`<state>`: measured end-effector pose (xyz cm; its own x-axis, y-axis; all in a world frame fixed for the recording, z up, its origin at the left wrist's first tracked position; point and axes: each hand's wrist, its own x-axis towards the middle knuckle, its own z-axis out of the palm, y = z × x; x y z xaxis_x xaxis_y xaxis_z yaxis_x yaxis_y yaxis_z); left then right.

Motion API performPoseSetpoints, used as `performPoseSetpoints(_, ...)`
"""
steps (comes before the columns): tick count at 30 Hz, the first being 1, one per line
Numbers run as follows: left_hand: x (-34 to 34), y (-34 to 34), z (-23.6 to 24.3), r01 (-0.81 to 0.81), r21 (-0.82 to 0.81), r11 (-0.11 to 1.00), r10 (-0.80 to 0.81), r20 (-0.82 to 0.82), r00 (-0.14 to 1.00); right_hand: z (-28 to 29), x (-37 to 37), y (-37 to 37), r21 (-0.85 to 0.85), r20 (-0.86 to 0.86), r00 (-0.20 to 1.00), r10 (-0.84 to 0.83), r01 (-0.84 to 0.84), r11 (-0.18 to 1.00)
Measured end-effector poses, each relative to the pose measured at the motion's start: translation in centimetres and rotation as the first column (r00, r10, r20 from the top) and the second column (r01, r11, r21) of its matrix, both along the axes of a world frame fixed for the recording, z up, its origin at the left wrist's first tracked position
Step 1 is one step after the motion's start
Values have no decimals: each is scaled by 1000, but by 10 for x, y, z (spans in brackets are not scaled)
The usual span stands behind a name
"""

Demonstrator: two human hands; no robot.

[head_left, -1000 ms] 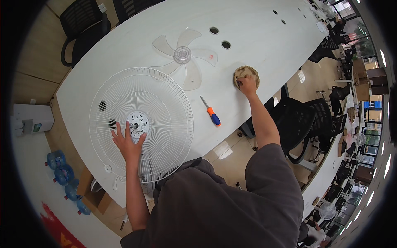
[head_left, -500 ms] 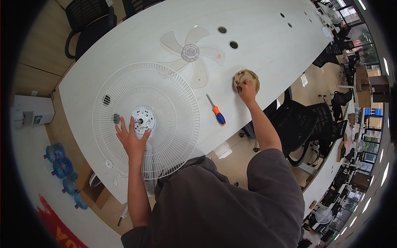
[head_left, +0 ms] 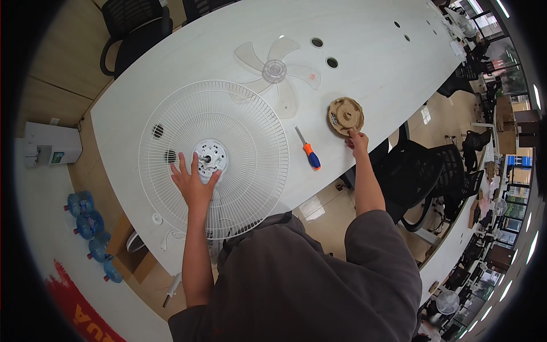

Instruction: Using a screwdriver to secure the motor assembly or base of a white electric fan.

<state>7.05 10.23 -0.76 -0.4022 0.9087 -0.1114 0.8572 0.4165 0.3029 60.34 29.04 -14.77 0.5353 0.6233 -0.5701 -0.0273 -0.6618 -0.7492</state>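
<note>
My left hand [head_left: 196,188] is spread, fingers apart, on the white wire fan guard [head_left: 245,131], beside the white hub plate [head_left: 217,151] with its central metal shaft. My right hand [head_left: 357,142] has bent fingers at the near rim of a round tan tray [head_left: 346,111], which holds small metal pieces; whatever the fingertips hold is too small or hidden to tell. Between guard and tray lies a screwdriver [head_left: 312,157] with an orange and blue handle. A translucent five-blade fan [head_left: 274,71] lies beyond the guard, partly behind its edge.
The white table [head_left: 382,68] has cable holes. Black mesh chairs [head_left: 413,176] line its right side, another chair [head_left: 131,34] the far left. Blue water jugs [head_left: 91,225], a cardboard box [head_left: 139,259] and a white appliance [head_left: 48,148] stand at the left.
My right hand has drawn back from inside the tray to its near rim, uncovering the middle. My left hand stays on the guard; the whole view has shifted slightly.
</note>
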Motion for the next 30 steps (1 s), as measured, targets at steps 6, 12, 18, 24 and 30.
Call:
performPoseSetpoints(6,-2,0,-1,5,11,1000,-6,7,1000,7,-6,9,139,-108,991,-73,87,986)
performPoseSetpoints(12,1,1,3,3,13,1000,-3,-2,1000,30,-16,9,241,-71,997,-34,50,969)
performPoseSetpoints(18,1,0,-1,0,15,1000,0,-11,1000,32,-14,5,190,25,998,60,-64,980)
performPoseSetpoints(24,-1,0,-3,-1,16,1000,1,-4,1000,28,-25,1,343,215,975,62,-135,930)
performPoseSetpoints(30,0,0,-3,-9,11,1000,9,10,1000,31,-34,-5,373,602,794,79,-368,851)
